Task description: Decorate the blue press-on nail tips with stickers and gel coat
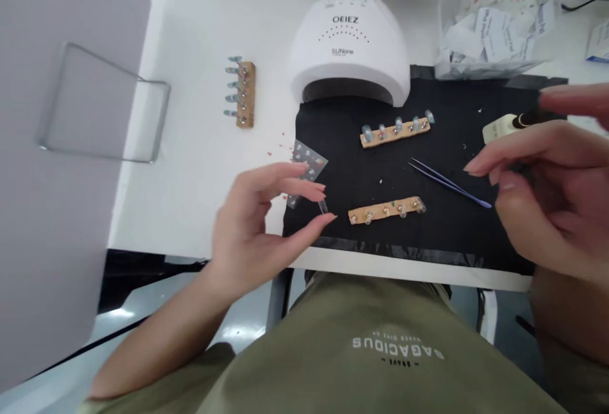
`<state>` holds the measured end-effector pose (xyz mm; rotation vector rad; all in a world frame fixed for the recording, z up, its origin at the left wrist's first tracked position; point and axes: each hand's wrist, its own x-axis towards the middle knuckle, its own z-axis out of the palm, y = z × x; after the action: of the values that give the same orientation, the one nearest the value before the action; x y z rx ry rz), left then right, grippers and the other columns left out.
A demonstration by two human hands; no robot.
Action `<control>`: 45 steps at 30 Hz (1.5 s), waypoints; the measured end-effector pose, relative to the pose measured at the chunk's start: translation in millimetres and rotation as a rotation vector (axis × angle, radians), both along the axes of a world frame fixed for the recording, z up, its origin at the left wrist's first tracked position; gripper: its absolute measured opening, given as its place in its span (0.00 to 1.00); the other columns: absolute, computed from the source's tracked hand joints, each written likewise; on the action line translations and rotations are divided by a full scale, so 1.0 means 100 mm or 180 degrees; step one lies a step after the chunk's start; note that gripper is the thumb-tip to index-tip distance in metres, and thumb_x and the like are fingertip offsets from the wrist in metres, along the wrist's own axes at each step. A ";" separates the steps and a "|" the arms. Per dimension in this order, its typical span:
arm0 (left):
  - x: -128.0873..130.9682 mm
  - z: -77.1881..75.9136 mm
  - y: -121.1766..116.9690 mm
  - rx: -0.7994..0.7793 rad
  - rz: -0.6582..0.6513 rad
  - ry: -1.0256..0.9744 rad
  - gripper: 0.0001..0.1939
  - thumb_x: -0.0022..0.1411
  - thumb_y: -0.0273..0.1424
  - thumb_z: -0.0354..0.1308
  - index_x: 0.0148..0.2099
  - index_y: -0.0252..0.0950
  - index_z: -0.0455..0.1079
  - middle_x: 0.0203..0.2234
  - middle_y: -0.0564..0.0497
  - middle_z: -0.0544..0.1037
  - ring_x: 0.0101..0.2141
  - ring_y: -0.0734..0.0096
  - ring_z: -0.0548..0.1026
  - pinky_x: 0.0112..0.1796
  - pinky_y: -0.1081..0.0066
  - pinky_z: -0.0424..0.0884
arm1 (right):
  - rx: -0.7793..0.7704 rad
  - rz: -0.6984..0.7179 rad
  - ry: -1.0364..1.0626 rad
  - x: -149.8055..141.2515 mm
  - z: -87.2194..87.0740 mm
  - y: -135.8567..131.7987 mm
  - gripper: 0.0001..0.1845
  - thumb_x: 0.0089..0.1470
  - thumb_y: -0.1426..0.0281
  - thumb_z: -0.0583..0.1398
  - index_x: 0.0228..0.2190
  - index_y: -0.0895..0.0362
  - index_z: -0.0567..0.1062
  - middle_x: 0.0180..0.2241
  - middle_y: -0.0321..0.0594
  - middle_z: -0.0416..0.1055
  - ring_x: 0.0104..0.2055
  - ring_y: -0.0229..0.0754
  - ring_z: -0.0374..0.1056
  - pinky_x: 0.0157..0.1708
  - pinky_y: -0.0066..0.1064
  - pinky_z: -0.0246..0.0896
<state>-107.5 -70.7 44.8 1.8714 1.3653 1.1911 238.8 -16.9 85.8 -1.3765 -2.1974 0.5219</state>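
Note:
My left hand (259,220) is closed in a pinch. Its thumb and fingertips hold a small clear false nail tip (323,207) above the left side of the black mat (333,179). At the right edge, my right hand (556,179) has its fingers bent and apart, with nothing visible between them. It is close to a pale nail polish bottle (499,127) whose dark cap is partly covered by fingers; contact is unclear. Blue-purple tweezers (450,183) lie left of that hand. A wooden strip (380,211) bearing several nail tips lies between my hands.
A second wooden strip (396,132) with nail tips lies below the white nail lamp (351,46). A third strip (246,95) is at left. A sticker sheet (309,159) is partly behind my left hand. A clear bin (495,68) of packets stands back right. A grey partition (61,148) borders the left.

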 end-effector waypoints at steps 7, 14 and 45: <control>0.12 -0.31 -0.13 -0.0243 -0.0283 0.0014 0.35 0.68 0.26 0.75 0.71 0.51 0.68 0.43 0.53 0.87 0.47 0.57 0.90 0.56 0.51 0.88 | -0.0239 0.0876 0.0194 0.04 -0.08 -0.03 0.54 0.68 0.68 0.65 0.79 0.19 0.47 0.73 0.37 0.67 0.57 0.55 0.83 0.53 0.57 0.84; 0.18 -0.29 -0.12 -0.0326 -0.0378 0.0247 0.33 0.71 0.26 0.72 0.71 0.53 0.67 0.44 0.53 0.86 0.48 0.58 0.89 0.54 0.54 0.88 | -0.0346 0.0804 0.0251 0.05 -0.43 -0.04 0.60 0.62 0.61 0.72 0.80 0.27 0.45 0.75 0.41 0.69 0.64 0.61 0.81 0.58 0.57 0.83; 0.27 -0.30 -0.12 -0.0253 -0.0484 0.0476 0.32 0.71 0.23 0.72 0.70 0.46 0.66 0.44 0.53 0.88 0.45 0.62 0.90 0.52 0.62 0.86 | -0.0312 0.0972 0.0168 -0.04 -0.70 -0.05 0.62 0.67 0.65 0.68 0.83 0.30 0.35 0.60 0.43 0.82 0.63 0.67 0.80 0.64 0.75 0.78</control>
<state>-80.4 -82.3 15.0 2.0015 1.3010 0.9252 234.9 -21.8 15.8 -1.0630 -2.3789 0.7746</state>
